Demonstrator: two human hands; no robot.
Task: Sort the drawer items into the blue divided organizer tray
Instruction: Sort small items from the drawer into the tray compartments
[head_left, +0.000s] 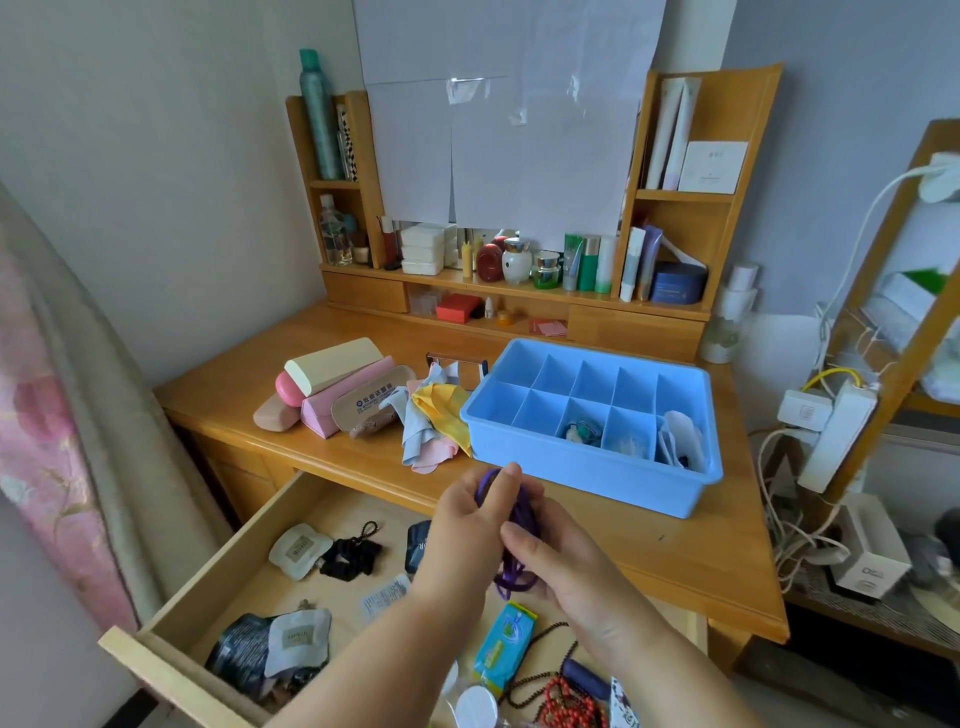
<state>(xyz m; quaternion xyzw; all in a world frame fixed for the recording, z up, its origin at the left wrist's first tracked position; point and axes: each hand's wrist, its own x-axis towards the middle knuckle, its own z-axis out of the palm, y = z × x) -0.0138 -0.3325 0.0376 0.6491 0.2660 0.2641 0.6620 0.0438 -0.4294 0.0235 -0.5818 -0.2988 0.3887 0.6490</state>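
Head view: purple cord (514, 519) bunched between both hands' grip.

Purple cord (511, 525) bunched between hands

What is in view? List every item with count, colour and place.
organizer tray: one, blue, on desk; three front compartments hold small items
purple cord: one, held in both hands
cases: several, cream, pink and tan, desk left
cloths: pile, yellow, blue, pink, beside tray
drawer: one, wooden, open
black scrunchie: one, in drawer
green packet: one, in drawer
red beads: one string, drawer front
left hand: pinches cord
right hand: holds cord
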